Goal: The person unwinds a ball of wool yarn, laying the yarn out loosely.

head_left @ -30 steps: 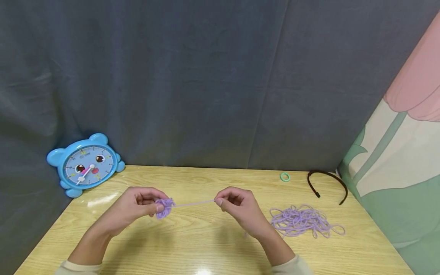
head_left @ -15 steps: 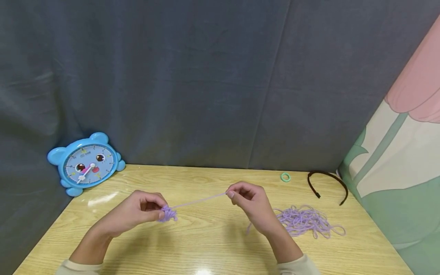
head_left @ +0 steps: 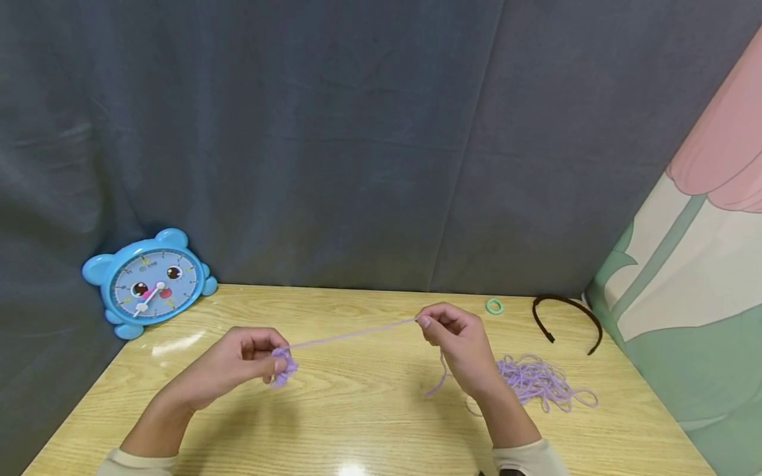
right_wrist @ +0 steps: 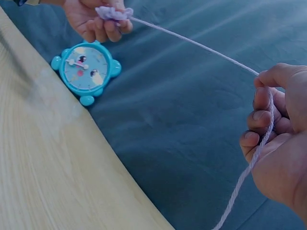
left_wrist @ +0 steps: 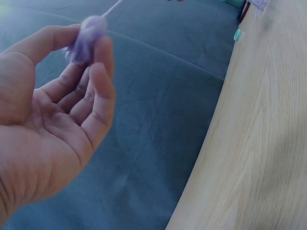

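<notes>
A small bundle of lilac yarn (head_left: pixel 286 370) is pinched between the thumb and fingers of my left hand (head_left: pixel 223 367). From it a taut yarn strand (head_left: pixel 351 334) runs up to my right hand (head_left: pixel 464 347), which pinches it between thumb and forefinger. In the right wrist view the loose yarn (right_wrist: pixel 254 160) hangs down across my right palm. The left wrist view shows the bundle (left_wrist: pixel 88 40) at my fingertips, the other fingers curled loosely below. Right of my right forearm lies a tangled lilac yarn pile (head_left: pixel 542 380), partly hidden by that arm.
A blue cartoon clock (head_left: pixel 155 287) leans at the table's back left against the dark curtain (head_left: pixel 357 165). Toward the back right lie a green ring (head_left: pixel 487 307) and a black headband (head_left: pixel 571 301) on the wooden table (head_left: pixel 357 410).
My right hand has moved right and away from me, lengthening the strand between the hands. The left hand stays nearly in place while the bundle turns in its fingers.
</notes>
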Action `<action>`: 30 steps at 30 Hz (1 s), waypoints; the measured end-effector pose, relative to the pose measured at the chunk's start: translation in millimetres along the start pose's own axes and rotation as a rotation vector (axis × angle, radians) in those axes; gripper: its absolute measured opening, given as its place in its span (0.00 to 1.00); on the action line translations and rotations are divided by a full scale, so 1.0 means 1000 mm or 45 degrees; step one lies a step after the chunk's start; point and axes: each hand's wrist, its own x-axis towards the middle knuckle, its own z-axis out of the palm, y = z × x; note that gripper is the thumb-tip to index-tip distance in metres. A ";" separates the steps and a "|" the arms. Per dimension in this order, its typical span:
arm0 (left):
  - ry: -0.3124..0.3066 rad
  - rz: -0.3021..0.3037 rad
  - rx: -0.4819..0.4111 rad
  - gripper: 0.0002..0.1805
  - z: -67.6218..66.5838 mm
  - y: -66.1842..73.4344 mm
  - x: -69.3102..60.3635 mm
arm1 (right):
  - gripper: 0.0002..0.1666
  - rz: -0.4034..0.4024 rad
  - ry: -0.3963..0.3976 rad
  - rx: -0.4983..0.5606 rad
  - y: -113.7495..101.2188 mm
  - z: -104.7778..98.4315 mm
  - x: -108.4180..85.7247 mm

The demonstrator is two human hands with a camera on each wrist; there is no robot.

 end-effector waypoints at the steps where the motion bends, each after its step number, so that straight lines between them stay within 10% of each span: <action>1: 0.018 -0.014 0.004 0.10 0.000 0.000 0.000 | 0.07 -0.003 0.006 0.002 0.000 -0.002 0.000; 30: 0.182 -0.008 0.058 0.14 -0.005 0.004 -0.002 | 0.13 -0.105 0.146 0.318 -0.010 -0.039 0.004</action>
